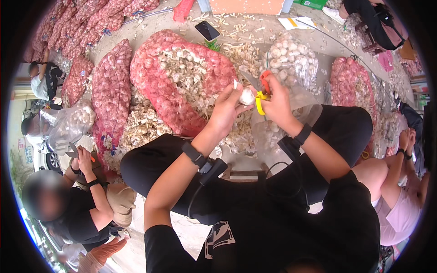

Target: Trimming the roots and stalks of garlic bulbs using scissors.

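Note:
A white garlic bulb (pixel 247 96) is pinched in the fingers of my left hand (pixel 224 111), its stem end pointing up. My right hand (pixel 276 102) grips a pair of scissors (pixel 260 103) with red and yellow handles. The scissor blades are parted and angle up to the left, close above the bulb; whether they touch it I cannot tell. Beyond my left hand lies an opened red mesh sack (pixel 150 59) full of untrimmed garlic. A clear plastic bag (pixel 291 57) of cleaned white bulbs stands beyond my right hand.
Another full mesh sack (pixel 110 86) lies at the left, and one more (pixel 350 84) at the right. A phone (pixel 207 31) rests past the opened sack. Skins and cut stems (pixel 241 136) cover the floor between my knees. A co-worker (pixel 82 200) sits at left, another person (pixel 391 195) at right.

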